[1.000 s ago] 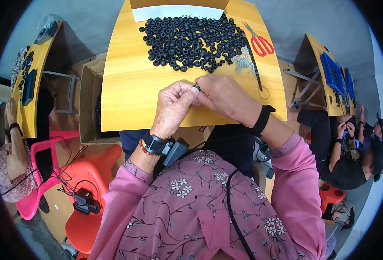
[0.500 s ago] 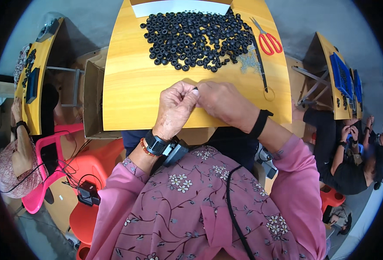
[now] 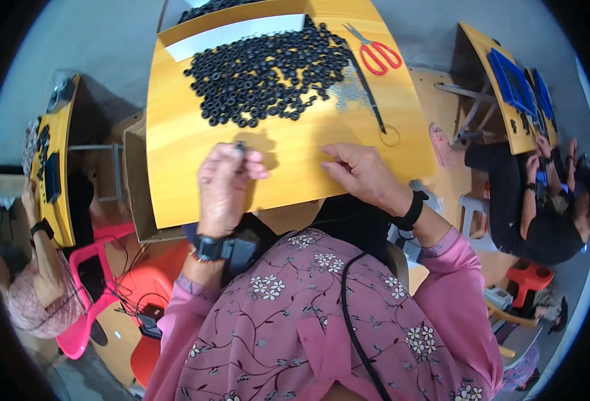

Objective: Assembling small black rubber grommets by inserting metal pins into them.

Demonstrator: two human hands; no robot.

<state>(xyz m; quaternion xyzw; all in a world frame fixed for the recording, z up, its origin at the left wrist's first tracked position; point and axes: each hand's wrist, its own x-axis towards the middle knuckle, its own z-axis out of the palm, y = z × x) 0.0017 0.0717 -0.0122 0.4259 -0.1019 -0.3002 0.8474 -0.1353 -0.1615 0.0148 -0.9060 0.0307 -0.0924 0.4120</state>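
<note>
My left hand (image 3: 221,184) is raised over the near left part of the yellow table (image 3: 295,174), pinching a small black rubber ring (image 3: 240,146) between thumb and fingertips. To its right, my right hand (image 3: 365,172) hovers near the table's front edge. Its thumb and forefinger are apart, and I see nothing between them. Beyond both hands spreads a large pile of black rubber rings (image 3: 261,77). Small clear pieces (image 3: 350,93) lie at the pile's right side, beside a thin black stick-like tool (image 3: 368,90) with a loop at its near end.
Red-handled scissors (image 3: 379,57) lie at the far right of the table. An open box (image 3: 238,35) with a white flap stands at the back. A cardboard box (image 3: 134,177) is left of the table. Other people work at tables on both sides.
My hands, together before, have come apart: the left went left with the black ring, the right moved slightly right. The view has shifted, so the table appears turned and farther left.
</note>
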